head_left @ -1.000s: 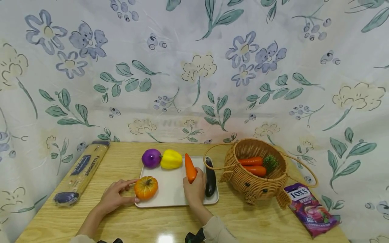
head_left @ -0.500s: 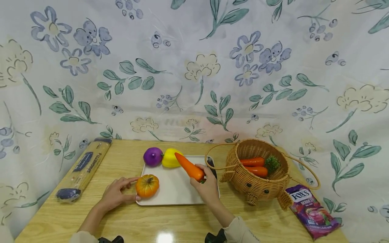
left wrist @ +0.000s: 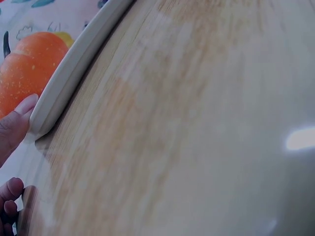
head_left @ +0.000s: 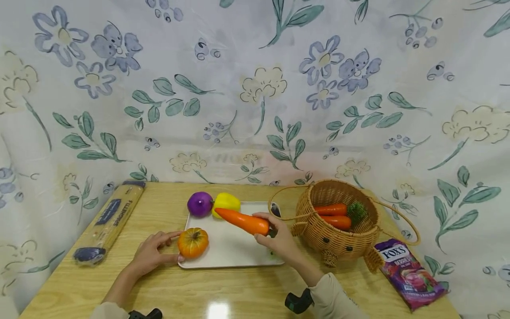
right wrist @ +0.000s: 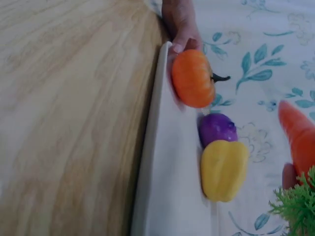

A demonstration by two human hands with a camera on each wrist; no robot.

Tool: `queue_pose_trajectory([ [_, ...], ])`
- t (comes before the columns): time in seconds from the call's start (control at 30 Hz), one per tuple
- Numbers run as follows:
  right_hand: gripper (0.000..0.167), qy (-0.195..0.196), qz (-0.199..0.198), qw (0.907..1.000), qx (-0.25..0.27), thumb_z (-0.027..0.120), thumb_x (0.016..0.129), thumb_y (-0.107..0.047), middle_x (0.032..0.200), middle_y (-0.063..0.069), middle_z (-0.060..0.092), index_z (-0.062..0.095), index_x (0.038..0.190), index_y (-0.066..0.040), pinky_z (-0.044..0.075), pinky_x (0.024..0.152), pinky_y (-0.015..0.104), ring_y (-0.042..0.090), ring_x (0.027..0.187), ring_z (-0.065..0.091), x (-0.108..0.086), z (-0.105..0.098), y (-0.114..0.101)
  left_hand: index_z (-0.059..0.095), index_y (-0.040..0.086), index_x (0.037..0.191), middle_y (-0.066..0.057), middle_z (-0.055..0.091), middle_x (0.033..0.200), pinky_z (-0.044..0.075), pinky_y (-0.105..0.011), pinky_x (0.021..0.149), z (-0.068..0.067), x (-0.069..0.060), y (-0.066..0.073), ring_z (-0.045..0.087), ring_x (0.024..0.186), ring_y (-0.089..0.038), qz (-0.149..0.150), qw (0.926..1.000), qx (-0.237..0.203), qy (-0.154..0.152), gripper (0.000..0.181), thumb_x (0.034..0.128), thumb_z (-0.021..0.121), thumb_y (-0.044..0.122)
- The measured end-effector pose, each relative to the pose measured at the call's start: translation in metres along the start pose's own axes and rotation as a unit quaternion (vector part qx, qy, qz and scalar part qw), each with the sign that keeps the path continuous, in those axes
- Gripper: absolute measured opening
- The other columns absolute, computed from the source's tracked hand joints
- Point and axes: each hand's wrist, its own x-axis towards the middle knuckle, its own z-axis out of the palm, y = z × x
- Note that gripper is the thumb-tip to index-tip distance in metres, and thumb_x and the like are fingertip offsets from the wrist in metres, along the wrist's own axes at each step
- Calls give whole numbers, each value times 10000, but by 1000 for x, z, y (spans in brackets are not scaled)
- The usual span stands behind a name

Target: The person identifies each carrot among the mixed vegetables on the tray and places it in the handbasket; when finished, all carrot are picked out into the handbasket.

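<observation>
In the head view, my right hand (head_left: 280, 239) grips an orange carrot (head_left: 243, 221) by its thick end, over the white tray (head_left: 229, 250). The carrot's tip points left, and its green leafy top (right wrist: 298, 206) shows in the right wrist view. My left hand (head_left: 155, 252) rests at the tray's left edge beside a small orange pumpkin (head_left: 193, 243). Its thumb (left wrist: 19, 115) lies on the tray rim in the left wrist view. A yellow bell pepper (head_left: 229, 201) and a purple onion-like ball (head_left: 200, 204) sit at the tray's back. My right hand mostly hides the dark eggplant (head_left: 275, 208).
A wicker basket (head_left: 338, 235) with an animal face and a looping handle stands to the right, holding carrots (head_left: 336, 221). Beyond it lies a purple FOX'S bag (head_left: 412, 274). A spaghetti pack (head_left: 111, 223) lies at the table's left. A floral curtain (head_left: 255, 110) hangs behind.
My right hand has lifted the carrot from the tray, moved right and turned it so the tip points left. The left hand stays at the tray's edge.
</observation>
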Motion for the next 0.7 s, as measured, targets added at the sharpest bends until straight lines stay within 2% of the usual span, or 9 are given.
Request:
queue_pose_trajectory([
  [0.17, 465, -683, 179, 9975, -91, 676, 889, -106, 1298, 166, 567, 589, 1345, -87, 449, 878, 370, 222, 1012, 545, 2, -17, -7, 641, 182, 1332, 51, 520, 903, 276, -307, 705, 0, 1, -1, 398, 799, -89, -27, 9999, 111, 14, 696, 720, 841, 444],
  [0.37, 458, -1207, 205, 9924, -101, 677, 899, -98, 1313, 156, 550, 588, 1349, -95, 446, 899, 400, 235, 1020, 544, 7, -32, -13, 646, 189, 1326, 59, 513, 904, 271, -295, 695, 0, 1, 0, 384, 790, -79, -30, 10000, 57, 15, 688, 717, 847, 439],
  [0.53, 470, -1478, 296, 9886, 40, 680, 892, -84, 1305, 153, 545, 580, 1351, -80, 447, 918, 395, 242, 1043, 542, 11, -42, -17, 646, 186, 1327, 54, 514, 906, 266, -306, 694, -1, 1, 1, 382, 794, -97, -68, 10000, -3, -21, 687, 718, 847, 432],
  [0.7, 476, -1545, 370, 9873, -19, 688, 885, -76, 1301, 155, 566, 585, 1349, -77, 448, 915, 387, 245, 1043, 547, 14, -56, -21, 640, 194, 1335, 39, 519, 910, 270, -314, 701, -1, 2, 0, 389, 803, -115, -95, 9999, -30, -57, 686, 725, 843, 431],
])
